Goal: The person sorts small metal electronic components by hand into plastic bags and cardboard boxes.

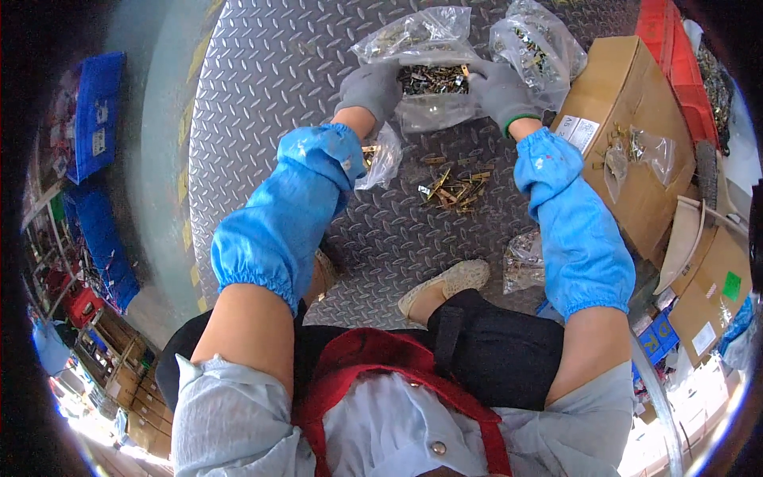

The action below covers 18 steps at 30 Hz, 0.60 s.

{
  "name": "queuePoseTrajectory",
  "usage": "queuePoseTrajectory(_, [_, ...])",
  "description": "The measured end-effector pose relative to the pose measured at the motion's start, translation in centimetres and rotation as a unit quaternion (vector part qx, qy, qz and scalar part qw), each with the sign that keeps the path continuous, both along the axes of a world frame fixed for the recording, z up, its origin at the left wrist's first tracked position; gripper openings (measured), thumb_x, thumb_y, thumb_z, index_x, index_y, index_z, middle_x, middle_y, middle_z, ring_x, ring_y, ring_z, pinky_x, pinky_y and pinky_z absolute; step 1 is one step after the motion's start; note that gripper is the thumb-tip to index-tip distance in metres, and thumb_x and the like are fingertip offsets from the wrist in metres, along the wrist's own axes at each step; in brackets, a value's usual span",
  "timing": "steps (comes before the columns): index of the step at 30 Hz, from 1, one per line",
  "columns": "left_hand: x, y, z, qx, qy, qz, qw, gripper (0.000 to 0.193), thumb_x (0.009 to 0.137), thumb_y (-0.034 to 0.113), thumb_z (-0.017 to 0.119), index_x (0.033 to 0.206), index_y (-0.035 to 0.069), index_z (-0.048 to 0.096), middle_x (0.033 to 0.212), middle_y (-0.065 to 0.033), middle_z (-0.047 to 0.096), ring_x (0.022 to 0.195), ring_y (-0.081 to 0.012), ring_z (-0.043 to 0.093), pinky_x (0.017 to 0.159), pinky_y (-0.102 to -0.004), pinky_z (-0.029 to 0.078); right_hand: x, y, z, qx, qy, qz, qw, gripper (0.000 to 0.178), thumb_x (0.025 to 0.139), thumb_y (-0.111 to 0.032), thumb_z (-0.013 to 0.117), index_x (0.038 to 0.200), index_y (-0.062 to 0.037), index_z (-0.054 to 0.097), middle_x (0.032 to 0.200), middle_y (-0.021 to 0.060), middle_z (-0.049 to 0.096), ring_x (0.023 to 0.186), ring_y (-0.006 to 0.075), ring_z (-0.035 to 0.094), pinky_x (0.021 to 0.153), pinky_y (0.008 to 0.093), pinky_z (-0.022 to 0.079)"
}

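Observation:
A clear plastic bag (pixel 437 114) lies on the patterned metal floor in front of me, its mouth spread wide. Inside it is a heap of small metal parts (pixel 431 80), dark, silver and brass-coloured. My left hand (pixel 370 89), in a grey glove, grips the bag's left edge. The bag's right edge is in my right hand (pixel 502 92), also gloved, its fingers bent over the rim. My fingertips are partly hidden by the plastic. Nearer to me, a loose pile of brass-coloured metal pieces (pixel 458 191) rests on the floor. A small open bag of similar parts (pixel 384 159) lies below my left wrist.
Two more filled plastic bags, a far one (pixel 417 33) and a right one (pixel 536 49), lie beyond my hands. To the right stands a cardboard box (pixel 608 95) with small bags on it, beside a red container (pixel 675 60). Another clear bag (pixel 523 262) lies near my shoe (pixel 447 285).

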<state>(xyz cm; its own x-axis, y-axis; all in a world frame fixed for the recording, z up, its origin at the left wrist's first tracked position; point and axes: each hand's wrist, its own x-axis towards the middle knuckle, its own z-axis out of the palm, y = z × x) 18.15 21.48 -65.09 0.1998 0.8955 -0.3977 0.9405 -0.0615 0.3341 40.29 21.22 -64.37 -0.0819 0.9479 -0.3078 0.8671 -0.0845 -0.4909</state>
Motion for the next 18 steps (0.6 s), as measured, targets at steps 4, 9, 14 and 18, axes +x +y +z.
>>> queuePoseTrajectory(4, [0.2,0.4,0.0,-0.002,-0.021,-0.002,1.0,0.027,0.077,0.022,0.054,0.1,0.012,0.061,0.097,-0.0154,0.063,0.093,-0.0351,0.06,0.079,-0.0437,0.048,-1.4,0.6,-1.2,0.015,-0.077,-0.009,0.997,0.026,0.08,-0.023,0.054,0.098,-0.0096,0.066,0.094,0.0211,0.062,0.089,0.0378,0.059,0.08,0.0441,0.047])
queuePoseTrajectory(9, [-0.8,0.5,-0.7,-0.023,-0.021,-0.025,0.999,0.03,0.076,0.03,0.058,0.1,0.012,0.062,0.098,-0.0172,0.063,0.093,-0.0352,0.059,0.08,-0.0427,0.047,-3.5,2.0,-0.9,-0.016,-0.218,0.054,0.974,0.022,0.08,-0.017,0.053,0.092,-0.0066,0.068,0.096,0.0176,0.064,0.092,0.034,0.061,0.076,0.0463,0.05])
queuePoseTrajectory(14, [-0.7,-0.4,0.0,0.001,-0.019,-0.048,0.999,0.031,0.075,0.026,0.058,0.103,0.014,0.063,0.098,-0.0161,0.063,0.093,-0.0342,0.06,0.08,-0.0425,0.047,-3.3,2.8,-2.1,-0.026,-0.223,0.054,0.973,0.023,0.078,-0.017,0.056,0.094,-0.0077,0.068,0.098,0.0184,0.064,0.094,0.0343,0.061,0.077,0.0474,0.05])
queuePoseTrajectory(18, [-1.2,-0.8,-0.1,-0.011,-0.023,-0.047,0.999,0.03,0.075,0.023,0.057,0.104,0.016,0.063,0.1,-0.0155,0.063,0.094,-0.0338,0.06,0.08,-0.0425,0.048,-2.5,2.1,-1.6,-0.067,-0.128,-0.006,0.99,0.032,0.076,-0.019,0.056,0.106,-0.0109,0.064,0.101,0.0198,0.062,0.095,0.0357,0.06,0.083,0.0452,0.047])
